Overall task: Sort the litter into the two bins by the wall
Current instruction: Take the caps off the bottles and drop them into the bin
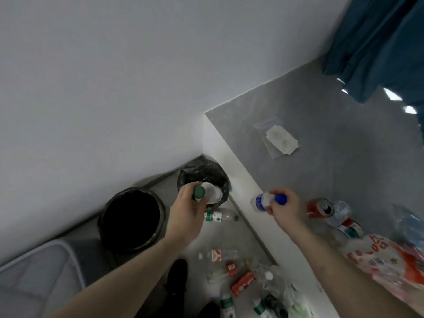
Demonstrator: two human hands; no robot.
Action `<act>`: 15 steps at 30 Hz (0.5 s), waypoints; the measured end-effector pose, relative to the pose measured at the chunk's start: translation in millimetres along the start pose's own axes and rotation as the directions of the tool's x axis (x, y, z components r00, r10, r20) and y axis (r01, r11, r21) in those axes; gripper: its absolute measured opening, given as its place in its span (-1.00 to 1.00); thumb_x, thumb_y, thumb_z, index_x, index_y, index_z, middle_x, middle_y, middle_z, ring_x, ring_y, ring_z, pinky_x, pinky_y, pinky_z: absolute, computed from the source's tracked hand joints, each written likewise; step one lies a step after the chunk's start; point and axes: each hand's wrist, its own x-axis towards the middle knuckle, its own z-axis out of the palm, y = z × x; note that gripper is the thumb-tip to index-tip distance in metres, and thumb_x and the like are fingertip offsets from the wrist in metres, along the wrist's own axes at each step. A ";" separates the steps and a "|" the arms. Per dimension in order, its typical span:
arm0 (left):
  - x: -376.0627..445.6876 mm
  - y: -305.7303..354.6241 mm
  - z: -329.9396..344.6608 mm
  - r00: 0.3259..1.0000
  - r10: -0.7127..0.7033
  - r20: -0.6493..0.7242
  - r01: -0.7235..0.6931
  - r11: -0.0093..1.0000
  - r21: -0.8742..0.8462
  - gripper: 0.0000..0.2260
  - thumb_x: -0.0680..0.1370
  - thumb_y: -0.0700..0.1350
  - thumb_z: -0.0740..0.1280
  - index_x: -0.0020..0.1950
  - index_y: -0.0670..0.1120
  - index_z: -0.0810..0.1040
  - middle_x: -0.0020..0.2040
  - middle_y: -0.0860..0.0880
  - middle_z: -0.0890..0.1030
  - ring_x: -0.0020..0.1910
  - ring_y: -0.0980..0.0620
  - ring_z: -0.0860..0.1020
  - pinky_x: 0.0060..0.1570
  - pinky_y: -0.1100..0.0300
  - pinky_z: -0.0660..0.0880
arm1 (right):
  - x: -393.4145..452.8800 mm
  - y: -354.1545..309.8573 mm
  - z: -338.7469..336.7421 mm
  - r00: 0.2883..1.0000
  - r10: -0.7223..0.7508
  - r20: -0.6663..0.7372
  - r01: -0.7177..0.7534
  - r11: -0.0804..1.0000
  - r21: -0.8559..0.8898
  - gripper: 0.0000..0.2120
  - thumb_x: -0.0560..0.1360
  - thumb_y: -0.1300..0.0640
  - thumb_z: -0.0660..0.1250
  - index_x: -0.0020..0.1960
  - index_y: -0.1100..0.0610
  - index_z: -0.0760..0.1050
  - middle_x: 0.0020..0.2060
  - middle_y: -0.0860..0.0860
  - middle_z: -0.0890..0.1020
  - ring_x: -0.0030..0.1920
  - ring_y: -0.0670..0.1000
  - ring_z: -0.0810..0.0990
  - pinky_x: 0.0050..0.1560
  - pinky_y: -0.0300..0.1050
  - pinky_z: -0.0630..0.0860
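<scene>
Two black-lined bins stand by the wall: the larger bin (132,220) looks dark inside, contents impossible to tell, while the smaller bin (203,177) holds crumpled white litter just beyond the left fingers. The left hand (188,214) has its fingers curled round a green-capped bottle (199,192), held over that smaller bin's rim. The right hand (285,208) grips a blue-capped bottle (267,201) over the counter (321,134) edge — a red can (320,207) lies just right of those fingers. Another bottle (220,217) lies on the floor below the left fingers.
</scene>
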 end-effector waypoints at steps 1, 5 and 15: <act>-3.4 -15.8 -21.8 0.999 -0.035 -0.037 0.037 0.999 0.038 -0.76 0.60 -0.03 0.38 0.26 0.10 0.49 0.13 0.19 0.52 -0.15 0.24 0.62 -0.07 0.24 0.56 | -8.6 -6.7 13.4 0.998 -0.029 0.054 0.029 1.000 -0.003 -0.68 0.46 0.38 0.37 -0.07 -0.05 0.62 -0.03 0.00 0.67 -0.09 0.12 0.71 -0.11 0.04 0.70; -14.9 -77.9 -102.4 0.971 -0.192 -0.139 0.216 0.960 0.179 -0.78 0.58 0.04 0.39 0.21 0.17 0.48 0.16 0.21 0.48 -0.21 0.24 0.62 0.00 0.04 0.57 | -37.4 -36.4 67.7 0.969 -0.114 0.221 0.127 0.991 -0.046 -0.63 0.52 0.42 0.27 -0.05 -0.04 0.61 0.01 0.03 0.65 -0.25 0.00 0.73 -0.13 0.07 0.70; -11.9 -192.4 -199.4 0.820 -0.527 -0.223 0.568 0.794 0.215 -0.79 0.48 -0.03 0.42 0.07 0.13 0.50 0.09 0.07 0.57 0.00 -0.10 0.60 -0.02 0.06 0.48 | -58.7 -82.8 225.9 0.854 -0.171 0.490 0.341 0.897 -0.281 -0.68 0.55 0.16 0.38 0.18 -0.20 0.49 0.05 -0.16 0.64 -0.10 -0.16 0.66 -0.07 -0.22 0.59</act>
